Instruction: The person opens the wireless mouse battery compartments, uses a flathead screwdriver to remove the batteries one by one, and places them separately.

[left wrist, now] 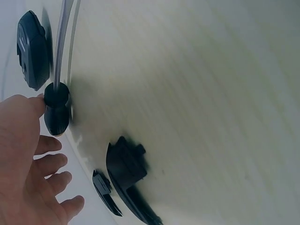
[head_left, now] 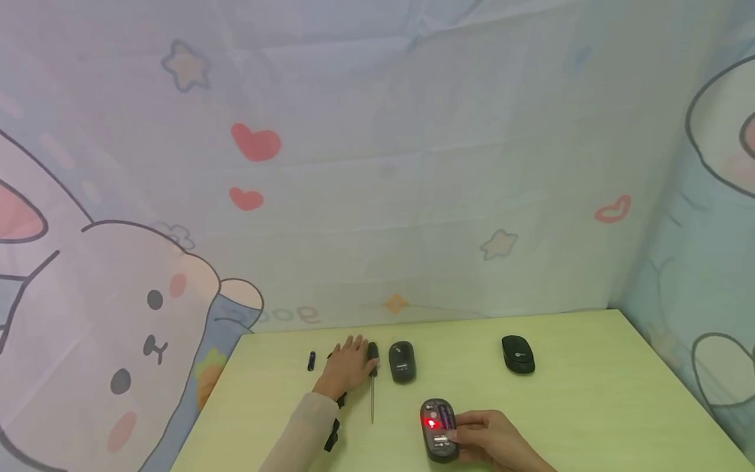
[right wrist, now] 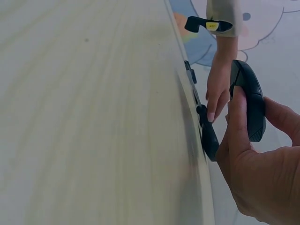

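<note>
My right hand (head_left: 492,436) grips a dark computer mouse (head_left: 438,449) between thumb and fingers, held underside up with a red light glowing and a slot showing a battery. The right wrist view shows this mouse (right wrist: 249,103) edge-on, raised above the table. Over by the table's far left side, my left hand (head_left: 348,366) has its fingers spread, the thumb at the black handle of a screwdriver (head_left: 373,359). In the left wrist view, the thumb tip meets the screwdriver handle (left wrist: 57,112) while the other fingers stay loosely apart from it.
A second dark mouse (head_left: 402,362) lies right of the screwdriver, a black mouse (head_left: 518,354) farther right. Left of the left hand is a small battery (head_left: 311,360). Black curved plastic pieces (left wrist: 125,164) lie near the left hand, partly hidden by the forearm in the head view.
</note>
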Action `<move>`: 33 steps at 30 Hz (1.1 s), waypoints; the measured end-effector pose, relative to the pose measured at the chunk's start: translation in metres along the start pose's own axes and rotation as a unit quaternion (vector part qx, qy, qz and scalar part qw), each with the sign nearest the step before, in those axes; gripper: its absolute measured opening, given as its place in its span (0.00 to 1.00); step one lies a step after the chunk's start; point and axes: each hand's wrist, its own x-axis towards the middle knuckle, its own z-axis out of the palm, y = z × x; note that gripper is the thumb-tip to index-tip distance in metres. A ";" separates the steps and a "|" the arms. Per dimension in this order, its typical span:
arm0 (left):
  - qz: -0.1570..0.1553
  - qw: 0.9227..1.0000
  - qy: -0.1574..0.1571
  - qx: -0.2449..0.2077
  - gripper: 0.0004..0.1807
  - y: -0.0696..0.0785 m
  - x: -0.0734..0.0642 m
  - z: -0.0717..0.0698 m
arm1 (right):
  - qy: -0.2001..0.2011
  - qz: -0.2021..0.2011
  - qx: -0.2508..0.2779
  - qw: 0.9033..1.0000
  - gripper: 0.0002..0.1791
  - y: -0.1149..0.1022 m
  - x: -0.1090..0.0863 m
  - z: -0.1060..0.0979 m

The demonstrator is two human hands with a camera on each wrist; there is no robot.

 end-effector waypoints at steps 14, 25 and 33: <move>0.005 1.000 0.011 -0.024 0.36 0.003 0.003 0.008 | 0.005 0.002 -0.001 1.000 0.32 0.003 0.001 -0.003; -0.013 0.999 0.032 -0.041 0.34 0.006 0.010 0.017 | 0.008 -0.002 0.006 1.000 0.28 0.003 -0.002 -0.001; -0.024 0.995 0.061 -0.080 0.26 0.013 0.013 0.015 | 0.010 -0.008 -0.004 1.000 0.30 0.002 -0.003 -0.002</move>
